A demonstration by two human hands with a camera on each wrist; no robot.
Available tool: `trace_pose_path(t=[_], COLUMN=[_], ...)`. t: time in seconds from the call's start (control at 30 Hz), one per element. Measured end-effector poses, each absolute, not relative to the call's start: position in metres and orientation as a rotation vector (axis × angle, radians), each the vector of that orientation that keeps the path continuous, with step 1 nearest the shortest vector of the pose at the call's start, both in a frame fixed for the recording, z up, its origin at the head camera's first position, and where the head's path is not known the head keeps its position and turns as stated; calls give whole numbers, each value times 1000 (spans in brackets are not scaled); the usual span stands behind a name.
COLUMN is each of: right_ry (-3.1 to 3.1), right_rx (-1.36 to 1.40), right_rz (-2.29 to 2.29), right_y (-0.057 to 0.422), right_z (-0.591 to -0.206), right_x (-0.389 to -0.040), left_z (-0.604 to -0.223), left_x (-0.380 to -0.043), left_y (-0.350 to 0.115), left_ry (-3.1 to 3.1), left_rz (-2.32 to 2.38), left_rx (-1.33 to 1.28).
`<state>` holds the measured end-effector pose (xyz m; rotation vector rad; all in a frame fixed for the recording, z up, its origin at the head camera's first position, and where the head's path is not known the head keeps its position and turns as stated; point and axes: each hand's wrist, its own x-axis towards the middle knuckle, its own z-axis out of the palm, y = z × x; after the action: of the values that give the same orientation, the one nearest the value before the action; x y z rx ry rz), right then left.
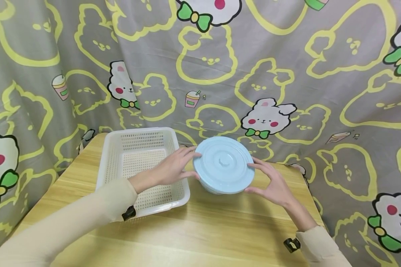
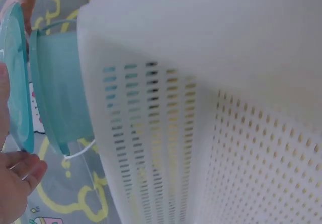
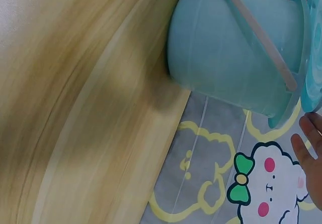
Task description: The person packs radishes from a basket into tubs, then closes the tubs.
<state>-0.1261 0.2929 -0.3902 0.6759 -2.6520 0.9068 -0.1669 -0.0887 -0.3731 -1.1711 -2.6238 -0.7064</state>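
A round light-blue lid [image 1: 224, 163] with a small raised knob is held level between both hands. On its left edge, my left hand [image 1: 175, 166] holds the rim between fingers and thumb. The right hand [image 1: 273, 184] grips the opposite edge the same way. Below the lid a blue bucket [image 3: 236, 53] stands on the table, mostly hidden in the head view. In the left wrist view a narrow gap separates the lid [image 2: 17, 78] from the bucket's rim [image 2: 37, 88]. The bucket's pale carrying handle [image 3: 261, 38] hangs down along its side.
A white perforated plastic basket [image 1: 182, 196] sits left of the bucket, under the left forearm. The wooden table [image 1: 214, 230] ends just behind them. Grey curtain fabric [image 1: 160, 55] with cartoon prints surrounds the table's back and sides.
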Motion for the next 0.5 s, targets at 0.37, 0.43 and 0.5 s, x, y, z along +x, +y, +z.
trace_pose_path(t=[0.37, 0.43, 0.5], right_ry=[-2712, -2722, -2733], right_rx=[575, 567, 559], right_rz=[919, 920, 920], right_y=[294, 294, 295], right_z=[-393, -394, -394], right_x=[-142, -144, -146], left_z=[-368, -370, -371], left_x=[-195, -200, -204], left_y=[-86, -86, -84], left_ry=[-2711, -2723, -2751], left_rz=[-717, -717, -725], left_rx=[-1221, -1227, -1224])
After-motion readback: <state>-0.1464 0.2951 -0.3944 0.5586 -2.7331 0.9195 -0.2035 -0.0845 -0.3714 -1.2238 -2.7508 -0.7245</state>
